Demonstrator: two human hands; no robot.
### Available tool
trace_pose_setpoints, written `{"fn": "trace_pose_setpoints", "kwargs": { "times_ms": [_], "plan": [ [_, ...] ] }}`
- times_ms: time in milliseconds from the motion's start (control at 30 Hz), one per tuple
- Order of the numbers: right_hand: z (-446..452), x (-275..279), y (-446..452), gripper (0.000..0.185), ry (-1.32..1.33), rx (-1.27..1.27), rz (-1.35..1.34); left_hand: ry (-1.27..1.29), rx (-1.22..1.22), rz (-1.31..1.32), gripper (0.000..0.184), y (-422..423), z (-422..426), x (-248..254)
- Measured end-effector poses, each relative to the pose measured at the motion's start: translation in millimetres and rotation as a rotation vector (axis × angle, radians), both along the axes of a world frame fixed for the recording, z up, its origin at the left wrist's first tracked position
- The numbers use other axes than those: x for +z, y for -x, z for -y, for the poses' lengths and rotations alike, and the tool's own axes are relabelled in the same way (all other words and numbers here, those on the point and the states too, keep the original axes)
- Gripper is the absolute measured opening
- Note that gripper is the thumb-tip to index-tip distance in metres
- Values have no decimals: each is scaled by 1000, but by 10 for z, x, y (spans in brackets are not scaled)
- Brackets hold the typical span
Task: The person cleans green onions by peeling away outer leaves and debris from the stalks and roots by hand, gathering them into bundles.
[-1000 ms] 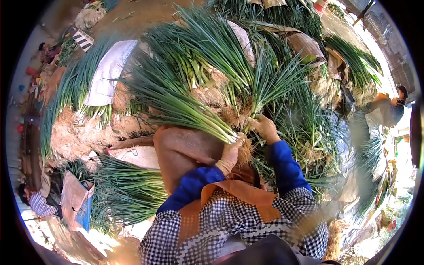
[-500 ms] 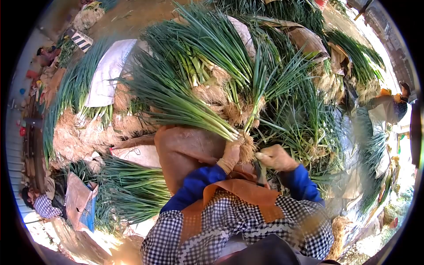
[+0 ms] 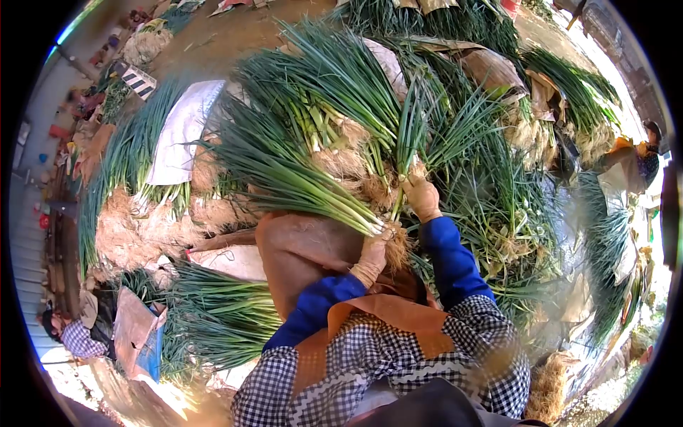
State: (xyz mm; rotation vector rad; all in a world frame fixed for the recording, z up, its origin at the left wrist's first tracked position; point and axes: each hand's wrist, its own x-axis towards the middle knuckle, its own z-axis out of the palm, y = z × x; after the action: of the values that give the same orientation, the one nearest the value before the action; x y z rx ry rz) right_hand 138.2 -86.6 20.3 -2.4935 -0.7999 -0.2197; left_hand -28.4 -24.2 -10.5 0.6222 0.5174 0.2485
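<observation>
My left hand (image 3: 373,255) is closed around the lower ends of a bunch of green onions (image 3: 334,196). Its leaves fan out to the upper left, and the tan roots (image 3: 398,249) hang beside my fingers. My right hand (image 3: 421,196) grips the pale lower part of some green onion stalks (image 3: 411,139) that stand apart from the rest of the bunch, leaves upward. Just beyond my hands lies a heap of green onions (image 3: 341,78) with matted roots. Most of the right fingers are hidden behind the stalks.
More green onions lie at the left under a white sack (image 3: 181,132) and beside my leg (image 3: 306,242). Loose stalks (image 3: 498,213) cover the ground at the right. One person (image 3: 78,334) sits at the lower left, another (image 3: 640,156) at the far right.
My right hand has moved up and away from beside the roots and now grips the stalks that stand apart. My left hand keeps its hold on the bunch.
</observation>
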Motion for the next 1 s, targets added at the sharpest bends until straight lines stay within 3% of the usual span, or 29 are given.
{"fn": "trace_pose_setpoints", "kwargs": {
  "times_ms": [67,133,167,200,267,333,367,400,433,467,500,533,600,667,767,800,833,867,933,1000],
  "plan": [
    [-38,202,209,33,-4,-23,-10,-21,21,-10,17,-33,-20,-299],
    [-8,364,427,32,152,189,-522,130,38,42,18,-45,-21,-362],
    [68,719,703,33,-12,496,-547,168,21,-55,16,23,-4,4],
    [184,1101,982,34,-184,798,-567,171,20,-63,16,23,0,-28],
    [462,1394,1098,29,277,1047,-1137,118,-40,-47,18,-19,-19,-112],
    [892,1088,932,26,23,748,-1371,180,-68,-41,18,-12,-44,-55],
    [1016,930,709,25,127,598,-1271,241,-90,-24,17,-13,-47,-14],
    [1165,475,471,29,557,705,-460,246,-98,-20,17,-4,-45,34],
    [1051,630,439,34,598,238,-450,187,-103,24,18,10,-54,76],
    [1052,501,369,39,112,203,-461,125,-104,73,19,-15,-65,106],
    [822,518,340,46,-308,112,-980,146,-86,72,21,-15,-53,76],
    [693,584,292,51,-438,121,-1098,143,-79,72,21,-16,-60,36],
    [365,315,142,51,-395,151,-1056,149,-107,71,23,19,-85,-7],
    [-13,-202,93,50,-597,6,-893,142,-123,47,23,13,-127,-145],
    [-308,557,443,44,-240,39,-623,55,-231,37,24,56,-164,24],
    [-349,668,517,43,-76,49,-530,60,-228,29,24,83,-159,13],
    [-376,435,520,42,-115,113,-400,206,-231,44,24,80,-156,6],
    [-379,384,518,42,-117,112,-400,350,-234,62,24,68,-157,-24],
    [-356,290,497,46,-168,76,-511,319,-201,44,24,58,-147,-84],
    [-270,151,363,36,-631,53,-896,385,-177,142,24,45,-152,-47]
  ]
}}
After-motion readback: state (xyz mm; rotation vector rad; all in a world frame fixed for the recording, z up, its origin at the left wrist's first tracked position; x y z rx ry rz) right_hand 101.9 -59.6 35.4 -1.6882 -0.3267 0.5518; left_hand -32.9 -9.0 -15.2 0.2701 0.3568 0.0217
